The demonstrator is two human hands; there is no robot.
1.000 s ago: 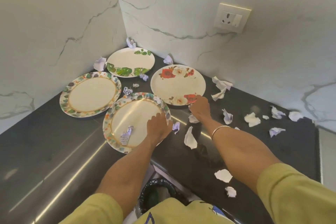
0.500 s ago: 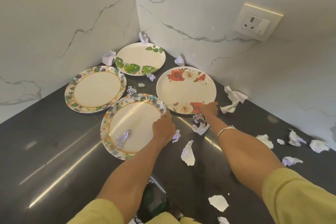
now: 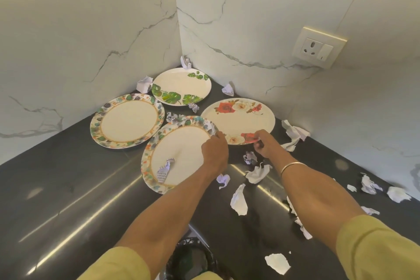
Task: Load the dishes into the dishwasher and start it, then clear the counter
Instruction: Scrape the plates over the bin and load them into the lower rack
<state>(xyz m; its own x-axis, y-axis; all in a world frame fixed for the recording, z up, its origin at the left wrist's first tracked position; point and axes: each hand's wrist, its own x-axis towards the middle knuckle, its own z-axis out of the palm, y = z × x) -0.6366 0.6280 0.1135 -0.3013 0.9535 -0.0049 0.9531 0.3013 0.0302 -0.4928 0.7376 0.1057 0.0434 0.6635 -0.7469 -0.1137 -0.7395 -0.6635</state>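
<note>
Several plates lie in the corner of the black counter [image 3: 68, 188]. My left hand [image 3: 214, 151] grips the right rim of the near leaf-bordered plate [image 3: 172, 157], which carries a crumpled paper scrap [image 3: 164, 169]. My right hand [image 3: 263, 145] pinches the near rim of the rose plate [image 3: 238, 118]. A second leaf-bordered plate [image 3: 127, 120] sits to the left and a green-leaf plate [image 3: 179, 86] sits at the back.
Torn and crumpled paper scraps [image 3: 238, 200] litter the counter around the plates and to the right. A black bin [image 3: 191, 259] stands below the counter edge between my arms. A wall socket [image 3: 318, 48] sits on the marble wall at right.
Both hands have closed on the plate rims; my left hand moved up to the near plate's right edge, and my right hand took the rose plate's rim. The camera shifted right.
</note>
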